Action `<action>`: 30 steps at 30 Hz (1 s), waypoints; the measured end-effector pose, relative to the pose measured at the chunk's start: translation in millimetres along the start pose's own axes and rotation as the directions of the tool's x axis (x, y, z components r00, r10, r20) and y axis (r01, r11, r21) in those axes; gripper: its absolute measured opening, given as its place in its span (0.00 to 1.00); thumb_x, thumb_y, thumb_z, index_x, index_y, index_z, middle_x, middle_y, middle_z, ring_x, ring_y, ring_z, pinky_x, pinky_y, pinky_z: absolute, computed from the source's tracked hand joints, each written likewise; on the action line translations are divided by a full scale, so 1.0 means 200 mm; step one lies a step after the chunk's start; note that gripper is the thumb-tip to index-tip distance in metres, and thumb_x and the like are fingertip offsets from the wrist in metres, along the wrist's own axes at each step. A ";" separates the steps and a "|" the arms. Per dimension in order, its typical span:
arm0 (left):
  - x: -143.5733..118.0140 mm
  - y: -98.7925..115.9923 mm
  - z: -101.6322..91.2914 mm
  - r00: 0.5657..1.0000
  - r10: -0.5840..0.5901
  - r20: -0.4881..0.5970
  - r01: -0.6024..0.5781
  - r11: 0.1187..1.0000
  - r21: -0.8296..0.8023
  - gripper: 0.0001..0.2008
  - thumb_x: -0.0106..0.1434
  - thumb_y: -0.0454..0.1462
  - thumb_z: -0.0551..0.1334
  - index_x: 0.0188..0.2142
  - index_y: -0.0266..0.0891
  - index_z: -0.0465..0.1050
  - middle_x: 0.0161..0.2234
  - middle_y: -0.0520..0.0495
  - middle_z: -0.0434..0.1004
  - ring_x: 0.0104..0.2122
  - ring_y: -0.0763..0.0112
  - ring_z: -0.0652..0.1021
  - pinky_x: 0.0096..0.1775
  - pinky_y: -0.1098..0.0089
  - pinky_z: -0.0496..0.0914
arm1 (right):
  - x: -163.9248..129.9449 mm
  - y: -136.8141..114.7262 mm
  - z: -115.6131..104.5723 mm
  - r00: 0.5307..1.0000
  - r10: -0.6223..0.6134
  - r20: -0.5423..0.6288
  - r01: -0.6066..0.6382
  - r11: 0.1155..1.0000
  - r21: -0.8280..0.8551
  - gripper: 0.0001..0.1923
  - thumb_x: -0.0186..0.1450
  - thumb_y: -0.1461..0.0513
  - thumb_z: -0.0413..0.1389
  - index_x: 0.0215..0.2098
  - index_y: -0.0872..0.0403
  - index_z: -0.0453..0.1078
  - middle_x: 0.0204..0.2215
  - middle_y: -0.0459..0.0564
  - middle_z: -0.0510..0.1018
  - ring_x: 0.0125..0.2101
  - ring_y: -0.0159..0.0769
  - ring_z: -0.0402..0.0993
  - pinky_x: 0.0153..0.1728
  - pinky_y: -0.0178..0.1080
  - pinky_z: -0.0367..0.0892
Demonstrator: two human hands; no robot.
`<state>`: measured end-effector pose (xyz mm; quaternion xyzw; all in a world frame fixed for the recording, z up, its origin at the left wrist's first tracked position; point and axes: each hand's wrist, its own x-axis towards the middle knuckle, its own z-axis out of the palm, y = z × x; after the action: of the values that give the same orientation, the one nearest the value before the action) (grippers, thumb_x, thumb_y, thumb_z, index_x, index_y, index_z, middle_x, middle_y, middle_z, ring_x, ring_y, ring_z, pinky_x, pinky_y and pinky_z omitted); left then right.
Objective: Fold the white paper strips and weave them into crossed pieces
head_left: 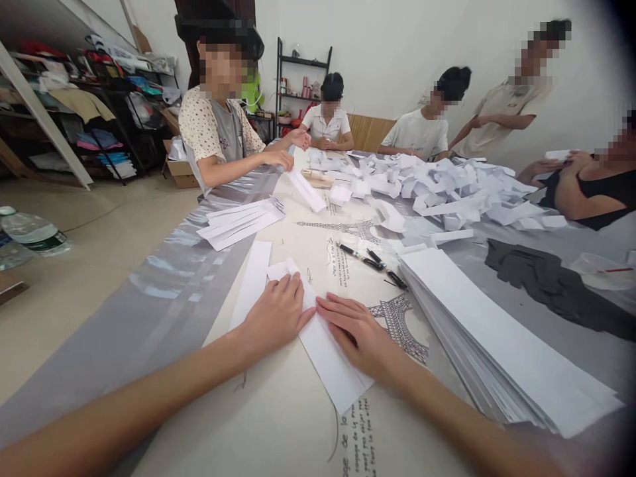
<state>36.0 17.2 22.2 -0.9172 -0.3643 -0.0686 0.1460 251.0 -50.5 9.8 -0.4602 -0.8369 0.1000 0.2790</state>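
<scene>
Both hands lie flat, palms down, on one white paper strip [325, 351] in the middle of the table [278, 424]. Left hand [275, 317] pins the strip's upper part, where the end looks folded back; right hand [358, 334] presses just beside it, fingertips nearly touching. Neither grasps anything: fingers are extended, pressure only, probably to flatten a crease, though the fold is hidden under the palms. Second strip [252, 281] lies just left. Tall stack of uncut strips [497, 338] sits within right-hand reach, two pens [370, 260] beyond. Across the table, other people work a heap of folded pieces [447, 189].
</scene>
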 end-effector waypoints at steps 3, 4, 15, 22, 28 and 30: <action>-0.01 0.00 0.02 1.000 -0.011 -0.025 0.011 1.000 0.013 0.29 0.78 0.48 0.48 0.61 0.22 0.67 0.62 0.23 0.68 0.58 0.45 0.73 0.52 0.54 0.69 | -0.01 -0.03 0.03 1.000 0.010 -0.022 -0.011 1.000 -0.018 0.25 0.74 0.68 0.46 0.66 0.48 0.67 0.63 0.50 0.73 0.66 0.48 0.65 0.64 0.61 0.65; -0.01 0.00 0.03 0.999 -0.015 -0.038 0.015 1.000 0.001 0.30 0.78 0.48 0.47 0.61 0.21 0.67 0.62 0.23 0.68 0.58 0.45 0.73 0.52 0.54 0.69 | -0.01 -0.03 0.03 1.000 0.013 -0.029 -0.013 1.000 -0.018 0.25 0.74 0.68 0.46 0.66 0.48 0.67 0.63 0.51 0.72 0.66 0.48 0.65 0.64 0.61 0.65; -0.02 -0.02 0.07 0.998 -0.026 -0.058 0.022 0.997 -0.072 0.31 0.78 0.48 0.45 0.61 0.21 0.66 0.64 0.23 0.67 0.61 0.44 0.71 0.56 0.52 0.69 | -0.04 0.04 -0.05 1.000 0.018 -0.005 -0.017 0.992 0.129 0.18 0.72 0.66 0.54 0.56 0.49 0.77 0.57 0.48 0.79 0.62 0.45 0.71 0.62 0.53 0.71; -0.02 -0.02 0.06 0.997 -0.041 -0.064 0.035 0.995 -0.092 0.31 0.77 0.49 0.45 0.60 0.23 0.67 0.63 0.25 0.68 0.60 0.46 0.72 0.55 0.54 0.69 | -0.05 0.04 -0.04 1.000 0.014 0.018 -0.016 0.992 0.122 0.19 0.72 0.66 0.54 0.58 0.46 0.76 0.59 0.46 0.78 0.64 0.46 0.68 0.61 0.55 0.71; -0.01 -0.06 0.05 0.998 -0.044 -0.039 0.038 0.990 -0.139 0.29 0.77 0.49 0.45 0.60 0.27 0.67 0.63 0.27 0.69 0.58 0.47 0.74 0.54 0.53 0.69 | -0.04 0.03 -0.02 0.999 0.018 -0.029 -0.017 0.999 0.043 0.17 0.73 0.65 0.53 0.57 0.48 0.76 0.57 0.46 0.79 0.62 0.47 0.70 0.60 0.57 0.71; 0.00 -0.09 0.06 0.999 -0.044 -0.031 0.039 0.986 -0.159 0.28 0.77 0.50 0.46 0.60 0.28 0.66 0.63 0.28 0.68 0.59 0.48 0.73 0.56 0.53 0.69 | -0.04 0.02 -0.02 0.999 0.018 -0.030 -0.017 0.999 0.035 0.18 0.73 0.65 0.54 0.59 0.49 0.75 0.58 0.48 0.78 0.62 0.48 0.70 0.60 0.58 0.71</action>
<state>23.6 32.9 15.0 -0.9168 -0.3742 -0.1161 0.0773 260.3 -54.9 8.9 -0.4641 -0.8266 0.1102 0.2988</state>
